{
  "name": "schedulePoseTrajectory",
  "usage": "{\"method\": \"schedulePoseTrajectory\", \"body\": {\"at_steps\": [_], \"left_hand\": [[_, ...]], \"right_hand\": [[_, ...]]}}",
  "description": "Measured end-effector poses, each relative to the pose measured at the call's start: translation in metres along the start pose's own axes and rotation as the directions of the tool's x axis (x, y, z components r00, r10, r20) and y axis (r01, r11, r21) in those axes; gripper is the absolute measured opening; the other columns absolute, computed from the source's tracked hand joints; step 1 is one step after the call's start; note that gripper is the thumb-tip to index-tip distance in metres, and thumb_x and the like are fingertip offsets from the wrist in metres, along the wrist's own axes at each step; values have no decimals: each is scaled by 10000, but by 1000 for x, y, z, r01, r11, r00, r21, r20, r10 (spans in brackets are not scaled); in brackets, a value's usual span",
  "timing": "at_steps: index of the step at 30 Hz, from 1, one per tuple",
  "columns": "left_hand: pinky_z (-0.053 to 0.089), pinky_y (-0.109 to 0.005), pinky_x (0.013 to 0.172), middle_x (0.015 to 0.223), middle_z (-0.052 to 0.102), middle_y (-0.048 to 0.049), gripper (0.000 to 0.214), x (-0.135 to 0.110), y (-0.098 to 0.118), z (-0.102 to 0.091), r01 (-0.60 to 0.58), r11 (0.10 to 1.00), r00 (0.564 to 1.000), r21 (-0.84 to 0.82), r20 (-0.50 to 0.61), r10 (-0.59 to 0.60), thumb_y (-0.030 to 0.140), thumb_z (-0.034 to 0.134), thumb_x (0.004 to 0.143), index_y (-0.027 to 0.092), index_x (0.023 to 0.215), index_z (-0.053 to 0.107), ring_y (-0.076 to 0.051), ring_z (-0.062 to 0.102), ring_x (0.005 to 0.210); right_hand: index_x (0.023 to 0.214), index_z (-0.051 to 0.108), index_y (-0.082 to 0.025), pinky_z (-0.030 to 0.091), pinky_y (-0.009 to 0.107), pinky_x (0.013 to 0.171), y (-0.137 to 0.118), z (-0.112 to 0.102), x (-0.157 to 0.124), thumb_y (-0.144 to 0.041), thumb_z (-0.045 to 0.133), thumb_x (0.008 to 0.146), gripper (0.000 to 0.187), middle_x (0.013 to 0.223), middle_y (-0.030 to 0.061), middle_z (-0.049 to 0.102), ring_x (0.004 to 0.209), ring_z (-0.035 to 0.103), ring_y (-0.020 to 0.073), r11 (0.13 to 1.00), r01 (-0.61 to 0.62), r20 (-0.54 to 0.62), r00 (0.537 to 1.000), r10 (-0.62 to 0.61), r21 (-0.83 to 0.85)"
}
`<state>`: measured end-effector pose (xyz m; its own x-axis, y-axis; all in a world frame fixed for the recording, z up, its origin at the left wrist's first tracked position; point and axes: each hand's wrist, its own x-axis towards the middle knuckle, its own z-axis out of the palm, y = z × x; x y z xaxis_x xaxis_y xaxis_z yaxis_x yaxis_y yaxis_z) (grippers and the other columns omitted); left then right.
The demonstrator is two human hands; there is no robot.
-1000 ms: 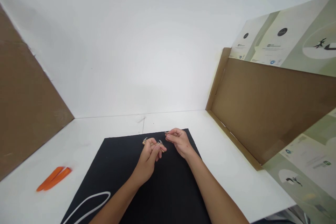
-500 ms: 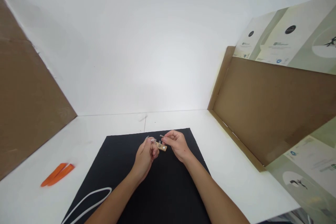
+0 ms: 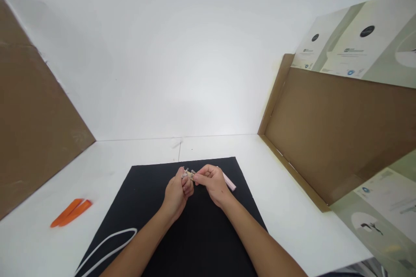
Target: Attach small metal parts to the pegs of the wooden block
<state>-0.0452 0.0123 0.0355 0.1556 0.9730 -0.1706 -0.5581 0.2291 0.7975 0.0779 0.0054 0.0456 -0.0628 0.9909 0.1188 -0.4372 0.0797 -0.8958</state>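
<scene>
Both my hands meet over the far part of a black mat (image 3: 195,233). My left hand (image 3: 175,192) is closed around a small tan piece with metal parts (image 3: 188,175), which shows just above its fingers. My right hand (image 3: 211,184) pinches a small metal part against that piece. A pale pink stick-like object (image 3: 229,182) shows behind my right hand; I cannot tell whether the hand holds it or it lies on the mat.
Two orange pry tools (image 3: 70,212) lie on the white table (image 3: 286,207) at the left. A white cable loop (image 3: 107,249) rests on the mat's near left corner. Cardboard panels stand at the left (image 3: 35,138) and right (image 3: 338,134).
My hands have drawn together; the right hand's pinched part now meets the piece in my left hand. The pink stick has come into sight behind the right hand.
</scene>
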Motion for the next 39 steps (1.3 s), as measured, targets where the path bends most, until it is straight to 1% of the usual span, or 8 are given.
{"method": "schedulePoseTrajectory", "body": {"at_steps": [6, 9, 15, 22, 29, 33, 36, 39], "left_hand": [[199, -209, 401, 426, 255, 88, 486, 0, 1, 0, 90, 995, 995, -34, 43, -89, 428, 591, 843, 204, 530, 295, -56, 231, 385], [201, -207, 403, 437, 260, 90, 462, 0, 1, 0, 89, 995, 995, -34, 49, -87, 417, 598, 834, 205, 546, 305, -57, 237, 389], [216, -200, 408, 450, 278, 91, 434, -1, 2, 2, 97, 994, 995, -50, 35, -95, 413, 616, 813, 203, 557, 335, -55, 244, 400], [210, -195, 409, 468, 289, 93, 434, -2, 2, 2, 69, 997, 998, -41, 13, -69, 429, 631, 800, 203, 571, 340, -51, 239, 406], [216, -196, 417, 460, 290, 90, 456, -3, 2, 2, 62, 998, 995, 5, 77, -62, 481, 611, 804, 202, 564, 342, -53, 246, 413], [203, -191, 412, 462, 276, 100, 450, -2, 0, 2, 68, 998, 997, -4, 43, -67, 465, 647, 774, 203, 571, 342, -45, 223, 406], [216, -187, 414, 488, 326, 93, 428, -1, -1, 2, 53, 999, 999, 1, 7, -53, 458, 669, 753, 197, 589, 372, -46, 260, 417], [213, -186, 416, 492, 336, 91, 433, -2, -1, 2, 50, 999, 999, -2, 11, -50, 473, 674, 746, 195, 595, 378, -44, 264, 420]], "right_hand": [[664, 660, -154, 475, 228, 590, 3, 0, 0, -250, 851, 572, 233, 578, -3, 689, 544, 612, 107, 1000, -21, 2, 1000, 21, -14], [662, 657, -154, 484, 236, 600, 4, 0, 0, -251, 850, 578, 232, 593, 3, 698, 555, 622, 113, 1000, -11, -17, 1000, 11, -19], [690, 663, -158, 476, 222, 576, 6, 1, 0, -257, 846, 593, 229, 586, -4, 695, 543, 620, 108, 1000, -22, -2, 1000, 22, -20], [701, 670, -160, 522, 269, 594, 4, 0, -3, -287, 857, 581, 255, 667, 23, 731, 589, 665, 150, 997, -56, 81, 995, 59, -44], [680, 655, -167, 509, 250, 573, 1, 3, -3, -317, 863, 573, 277, 584, -6, 694, 539, 633, 126, 998, -31, 2, 1000, 31, -46], [685, 659, -167, 529, 266, 579, 1, 3, -5, -339, 872, 553, 304, 636, 11, 721, 573, 664, 150, 997, -67, 55, 996, 69, -40], [680, 657, -167, 551, 294, 582, 0, 4, -7, -347, 874, 547, 312, 656, 21, 731, 586, 680, 170, 994, -96, 113, 989, 100, -45], [674, 652, -170, 551, 297, 576, -1, 5, -7, -350, 873, 548, 311, 650, 19, 729, 579, 679, 173, 994, -90, 115, 989, 96, -54]]}}
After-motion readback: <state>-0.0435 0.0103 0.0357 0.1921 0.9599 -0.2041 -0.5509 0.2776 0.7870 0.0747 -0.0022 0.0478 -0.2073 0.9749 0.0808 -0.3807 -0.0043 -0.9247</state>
